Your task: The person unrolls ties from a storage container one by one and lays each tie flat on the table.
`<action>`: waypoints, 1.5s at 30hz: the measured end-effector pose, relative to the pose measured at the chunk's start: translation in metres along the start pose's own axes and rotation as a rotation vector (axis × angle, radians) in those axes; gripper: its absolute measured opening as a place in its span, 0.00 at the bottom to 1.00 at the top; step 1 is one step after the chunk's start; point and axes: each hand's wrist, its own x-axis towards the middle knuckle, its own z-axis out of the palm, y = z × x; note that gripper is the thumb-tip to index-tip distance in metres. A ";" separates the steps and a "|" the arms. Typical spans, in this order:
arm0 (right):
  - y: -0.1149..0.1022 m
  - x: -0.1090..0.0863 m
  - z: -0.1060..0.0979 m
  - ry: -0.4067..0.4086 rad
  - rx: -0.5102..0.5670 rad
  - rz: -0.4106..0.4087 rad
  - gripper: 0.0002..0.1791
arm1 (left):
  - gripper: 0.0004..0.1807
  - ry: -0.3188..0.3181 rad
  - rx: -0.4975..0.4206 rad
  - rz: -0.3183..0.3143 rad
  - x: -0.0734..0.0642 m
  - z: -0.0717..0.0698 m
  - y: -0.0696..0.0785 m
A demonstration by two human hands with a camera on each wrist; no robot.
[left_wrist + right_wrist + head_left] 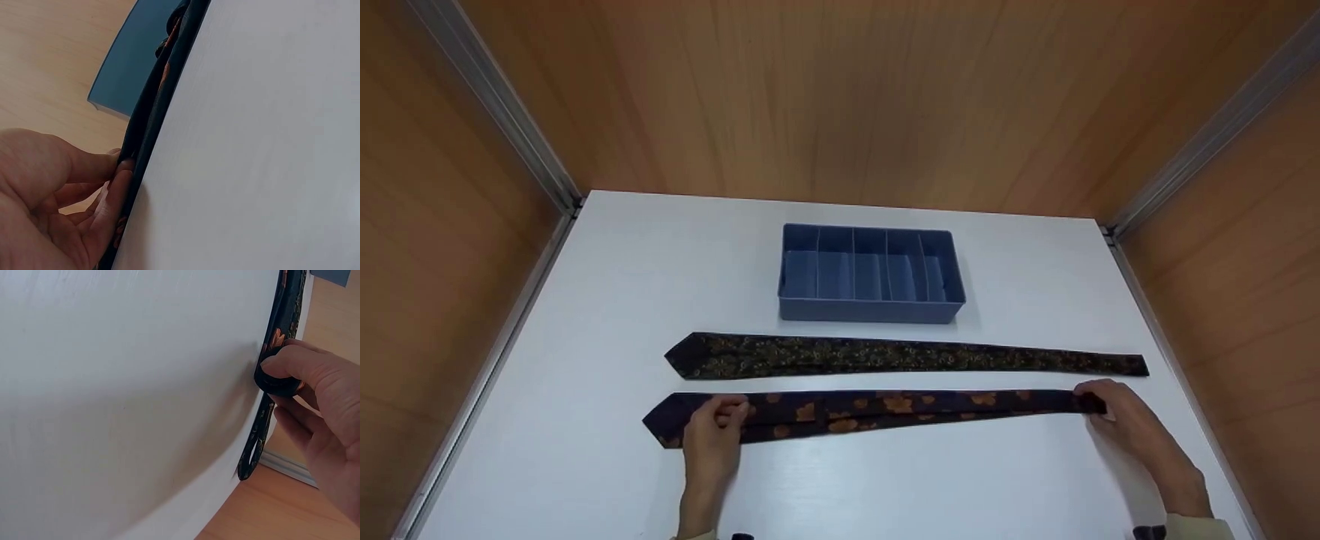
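Note:
A dark necktie with orange flowers (897,405) lies lengthwise along the near part of the white table, its pointed wide end to the left. Near that wide end, my left hand (712,439) pinches it; thumb and fingers meet at the tie's edge in the left wrist view. At the narrow right end my right hand (1121,416) grips the tip, and in the right wrist view the folded end (279,379) sits between thumb and fingers. Just beyond lies a second necktie, dark with a small gold-green pattern (885,356), untouched and roughly parallel.
A blue divided box (870,311) with several compartments stands behind the ties on the white table (675,262). Wooden panels (847,97) rise at the back and both sides, with metal rails (495,97) at the corners.

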 end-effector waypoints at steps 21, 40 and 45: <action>0.010 -0.008 -0.005 -0.015 -0.022 0.022 0.26 | 0.05 0.002 0.011 -0.026 0.004 0.000 0.002; 0.017 -0.011 -0.004 0.009 -0.024 0.018 0.25 | 0.06 0.003 0.018 -0.039 0.003 0.003 0.001; 0.019 -0.013 -0.008 -0.049 0.052 0.141 0.19 | 0.05 0.013 0.030 -0.033 0.003 0.002 0.002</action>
